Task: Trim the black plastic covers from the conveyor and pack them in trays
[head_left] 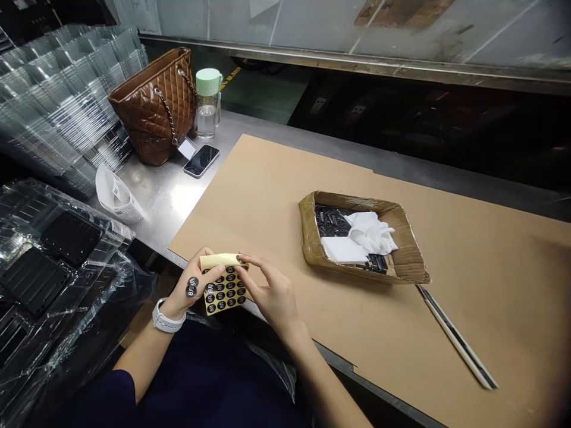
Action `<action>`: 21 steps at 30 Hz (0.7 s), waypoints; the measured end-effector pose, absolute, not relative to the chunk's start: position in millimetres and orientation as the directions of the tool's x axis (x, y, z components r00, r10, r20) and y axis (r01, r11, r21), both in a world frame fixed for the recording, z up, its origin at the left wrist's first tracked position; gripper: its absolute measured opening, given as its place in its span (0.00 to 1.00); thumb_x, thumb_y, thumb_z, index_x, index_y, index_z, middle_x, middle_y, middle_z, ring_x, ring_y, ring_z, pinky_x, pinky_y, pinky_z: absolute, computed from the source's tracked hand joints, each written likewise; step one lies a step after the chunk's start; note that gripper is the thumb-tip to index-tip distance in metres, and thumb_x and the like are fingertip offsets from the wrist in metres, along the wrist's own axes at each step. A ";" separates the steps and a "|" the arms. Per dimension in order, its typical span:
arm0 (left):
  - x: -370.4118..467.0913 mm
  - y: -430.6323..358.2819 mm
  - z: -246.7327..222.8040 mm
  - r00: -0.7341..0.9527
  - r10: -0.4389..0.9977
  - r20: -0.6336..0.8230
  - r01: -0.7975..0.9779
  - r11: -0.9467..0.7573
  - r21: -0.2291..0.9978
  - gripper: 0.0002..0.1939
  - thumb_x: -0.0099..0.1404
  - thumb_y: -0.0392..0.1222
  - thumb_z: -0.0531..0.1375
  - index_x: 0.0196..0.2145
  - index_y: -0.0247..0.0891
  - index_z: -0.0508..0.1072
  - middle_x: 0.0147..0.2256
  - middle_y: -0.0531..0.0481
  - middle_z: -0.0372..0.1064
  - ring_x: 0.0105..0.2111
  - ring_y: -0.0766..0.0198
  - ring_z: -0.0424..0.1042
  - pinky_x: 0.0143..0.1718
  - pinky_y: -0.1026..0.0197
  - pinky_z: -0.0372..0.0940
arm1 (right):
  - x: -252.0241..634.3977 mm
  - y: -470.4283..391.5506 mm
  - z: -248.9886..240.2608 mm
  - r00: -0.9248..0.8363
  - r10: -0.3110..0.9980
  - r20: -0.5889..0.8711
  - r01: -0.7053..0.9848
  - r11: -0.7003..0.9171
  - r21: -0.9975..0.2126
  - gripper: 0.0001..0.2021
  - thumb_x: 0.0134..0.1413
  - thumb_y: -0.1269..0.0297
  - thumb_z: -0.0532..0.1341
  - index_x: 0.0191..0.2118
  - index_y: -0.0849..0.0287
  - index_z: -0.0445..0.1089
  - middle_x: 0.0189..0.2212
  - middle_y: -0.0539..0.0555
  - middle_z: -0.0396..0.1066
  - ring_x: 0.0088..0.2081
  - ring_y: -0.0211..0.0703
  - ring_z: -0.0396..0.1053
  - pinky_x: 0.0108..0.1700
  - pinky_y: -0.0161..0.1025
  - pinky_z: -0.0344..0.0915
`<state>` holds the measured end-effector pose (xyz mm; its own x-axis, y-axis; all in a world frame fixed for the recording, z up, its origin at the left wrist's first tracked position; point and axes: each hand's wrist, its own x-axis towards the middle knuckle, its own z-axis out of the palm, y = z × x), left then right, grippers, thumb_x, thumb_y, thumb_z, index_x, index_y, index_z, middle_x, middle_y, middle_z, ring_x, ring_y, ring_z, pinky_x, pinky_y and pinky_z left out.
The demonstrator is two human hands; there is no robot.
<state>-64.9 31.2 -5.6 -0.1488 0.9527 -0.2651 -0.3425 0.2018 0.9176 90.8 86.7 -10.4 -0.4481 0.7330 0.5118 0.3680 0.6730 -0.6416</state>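
From my end, the sheet of round black stickers is held between both hands at the near edge of the cardboard-covered worktable. I have the left hand gripping its left side, thumb across the front; at least one loose sticker sits on that hand's back. The right hand pinches the upper right corner at one sticker; whether it's free of the backing, I can't quite tell. I'd bend the backing away and lift by the rim, sparing the adhesive. Beyond sits the cardboard box.
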 end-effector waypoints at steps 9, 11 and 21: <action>-65.4 32.0 -4.4 -0.173 0.968 -0.184 -0.021 0.183 0.983 0.14 0.58 0.44 0.60 0.26 0.39 0.57 0.21 0.59 0.53 0.21 0.72 0.55 0.22 0.69 0.52 | 92.0 95.1 -4.5 -0.351 0.863 0.363 0.365 0.483 -0.796 0.06 0.56 0.65 0.58 0.30 0.56 0.72 0.32 0.53 0.77 0.36 0.44 0.75 0.39 0.42 0.73; -66.4 33.3 -4.5 -0.155 0.967 -0.202 0.029 0.209 0.978 0.13 0.59 0.44 0.59 0.25 0.40 0.56 0.21 0.59 0.53 0.21 0.72 0.55 0.22 0.69 0.51 | 91.6 94.8 -0.5 -0.241 0.894 0.378 0.376 0.445 -0.812 0.07 0.56 0.64 0.58 0.30 0.57 0.71 0.32 0.54 0.77 0.36 0.45 0.75 0.39 0.43 0.72; -58.1 42.0 -1.6 -0.178 0.945 -0.274 -0.215 0.234 0.948 0.11 0.57 0.45 0.59 0.26 0.42 0.58 0.21 0.58 0.56 0.21 0.68 0.59 0.23 0.64 0.59 | 53.6 42.8 9.0 -0.569 0.425 0.704 0.295 0.905 -0.308 0.01 0.51 0.65 0.63 0.32 0.50 0.71 0.47 0.50 0.73 0.53 0.45 0.65 0.63 0.47 0.46</action>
<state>-58.1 42.0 -1.6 -0.1779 0.9453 -0.2736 -0.2150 0.2340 0.9482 53.6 42.8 9.0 -0.5690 0.4252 0.7039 0.2945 0.9046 -0.3083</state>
